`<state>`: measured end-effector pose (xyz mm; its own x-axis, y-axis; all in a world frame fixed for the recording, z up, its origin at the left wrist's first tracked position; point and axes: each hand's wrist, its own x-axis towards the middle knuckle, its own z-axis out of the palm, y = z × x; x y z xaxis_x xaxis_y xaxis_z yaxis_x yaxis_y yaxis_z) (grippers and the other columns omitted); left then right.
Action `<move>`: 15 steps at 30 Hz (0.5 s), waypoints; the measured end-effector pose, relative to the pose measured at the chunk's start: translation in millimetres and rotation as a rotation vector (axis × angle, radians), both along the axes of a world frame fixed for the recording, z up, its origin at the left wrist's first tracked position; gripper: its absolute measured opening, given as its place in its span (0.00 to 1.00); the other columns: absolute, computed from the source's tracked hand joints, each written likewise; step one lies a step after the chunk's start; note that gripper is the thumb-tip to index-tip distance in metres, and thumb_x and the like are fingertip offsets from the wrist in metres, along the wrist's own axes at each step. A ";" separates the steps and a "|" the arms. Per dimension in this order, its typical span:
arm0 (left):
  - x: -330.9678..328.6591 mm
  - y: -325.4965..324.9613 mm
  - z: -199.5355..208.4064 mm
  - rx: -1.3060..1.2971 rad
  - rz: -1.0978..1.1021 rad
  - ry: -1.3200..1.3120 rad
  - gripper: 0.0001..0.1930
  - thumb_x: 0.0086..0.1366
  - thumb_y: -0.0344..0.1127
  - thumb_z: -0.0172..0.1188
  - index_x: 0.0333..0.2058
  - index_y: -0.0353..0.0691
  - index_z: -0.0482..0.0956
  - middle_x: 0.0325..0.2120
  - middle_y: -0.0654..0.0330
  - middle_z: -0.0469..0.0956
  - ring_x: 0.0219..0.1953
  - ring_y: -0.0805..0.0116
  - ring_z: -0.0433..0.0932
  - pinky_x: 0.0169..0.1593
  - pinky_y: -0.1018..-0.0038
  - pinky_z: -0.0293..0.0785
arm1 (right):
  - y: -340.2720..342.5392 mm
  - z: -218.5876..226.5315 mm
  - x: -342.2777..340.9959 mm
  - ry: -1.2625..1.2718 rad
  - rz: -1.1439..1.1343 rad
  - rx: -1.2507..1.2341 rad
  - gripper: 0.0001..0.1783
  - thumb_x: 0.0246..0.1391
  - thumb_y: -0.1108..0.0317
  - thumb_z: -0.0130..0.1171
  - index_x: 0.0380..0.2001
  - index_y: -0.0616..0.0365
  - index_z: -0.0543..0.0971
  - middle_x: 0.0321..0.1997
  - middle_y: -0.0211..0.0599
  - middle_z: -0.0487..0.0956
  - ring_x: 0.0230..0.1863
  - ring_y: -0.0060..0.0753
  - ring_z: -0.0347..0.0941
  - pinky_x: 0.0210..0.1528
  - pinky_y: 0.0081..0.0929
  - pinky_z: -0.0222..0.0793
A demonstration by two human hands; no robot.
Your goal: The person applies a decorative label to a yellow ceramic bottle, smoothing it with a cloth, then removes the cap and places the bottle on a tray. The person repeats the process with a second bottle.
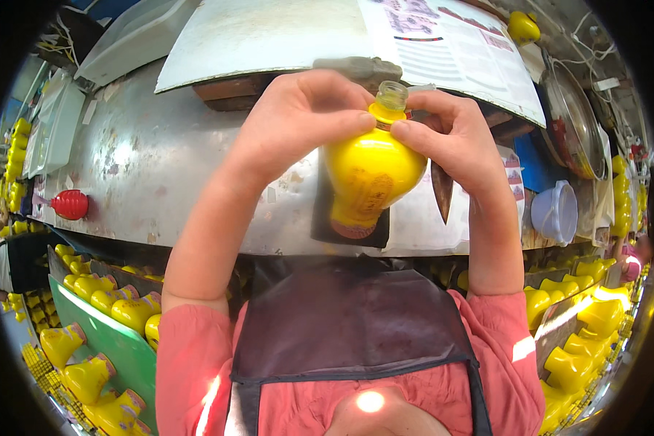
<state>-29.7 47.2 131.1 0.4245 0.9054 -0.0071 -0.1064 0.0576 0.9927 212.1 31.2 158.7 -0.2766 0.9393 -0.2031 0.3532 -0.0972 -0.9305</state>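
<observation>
A glossy yellow bottle (376, 171) with a clear glass mouth stands above the bench, between my two hands. It has a rounded shoulder, a narrower lower part and reddish print on its front and base. My left hand (312, 109) is closed at the left of its neck, thumb pressed near a narrow reddish band. From the other side, my right hand (447, 131) pinches the neck with thumb and fingers. A brown pointed blade (442, 192) juts down from under my right palm; its other end is hidden. Beneath the bottle lies a black pad (327, 218).
A raised white board (269, 36) with printed sheets (450, 43) spans the back of the metal bench (160, 160). A red ribbed object (70, 204) lies left, a pale bucket (555, 211) right. Several yellow bottles (134, 311) fill racks on both sides below.
</observation>
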 end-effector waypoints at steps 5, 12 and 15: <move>-10.9 9.8 -2.8 0.022 -0.035 0.104 0.09 0.63 0.32 0.72 0.39 0.34 0.85 0.41 0.62 0.83 0.42 0.75 0.80 0.50 0.75 0.77 | -0.9 -6.9 -2.9 0.079 -0.017 0.071 0.23 0.56 0.62 0.71 0.47 0.71 0.82 0.22 0.31 0.81 0.16 0.15 0.72 0.19 0.17 0.64; -9.0 20.2 0.9 0.080 -0.063 0.270 0.08 0.64 0.32 0.70 0.38 0.34 0.85 0.36 0.65 0.83 0.39 0.77 0.79 0.48 0.78 0.77 | -2.9 -14.3 -1.8 0.065 -0.029 0.147 0.23 0.54 0.60 0.72 0.46 0.70 0.83 0.19 0.27 0.79 0.15 0.10 0.68 0.18 0.14 0.59; -5.8 23.4 4.1 0.066 -0.084 0.294 0.07 0.64 0.31 0.70 0.37 0.34 0.85 0.34 0.65 0.83 0.38 0.78 0.79 0.47 0.78 0.76 | -4.8 -13.0 -0.8 0.062 -0.031 0.150 0.24 0.54 0.60 0.72 0.47 0.69 0.83 0.19 0.26 0.78 0.15 0.10 0.68 0.18 0.14 0.59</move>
